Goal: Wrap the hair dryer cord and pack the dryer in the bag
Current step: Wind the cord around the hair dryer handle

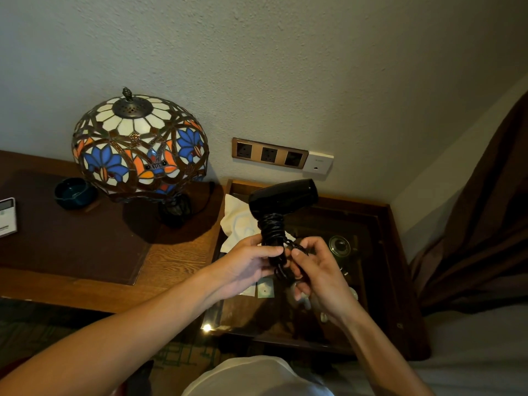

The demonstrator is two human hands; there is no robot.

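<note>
A black hair dryer [285, 195] is held upright over the dark side table, its barrel pointing right. Its black cord [273, 228] is wound in several turns around the handle. My left hand [248, 264] grips the lower handle over the wound cord. My right hand [317, 270] pinches the loose end of the cord just right of the handle. A white cloth bag [237, 218] lies crumpled on the side table behind the dryer, partly hidden by it.
A stained-glass lamp [140, 147] stands on the wooden desk [177, 261] at left, with a dark ashtray [75, 192] beside it. Wall sockets [270, 153] sit above the glass-topped side table [391, 252]. A brown curtain [485, 224] hangs at right.
</note>
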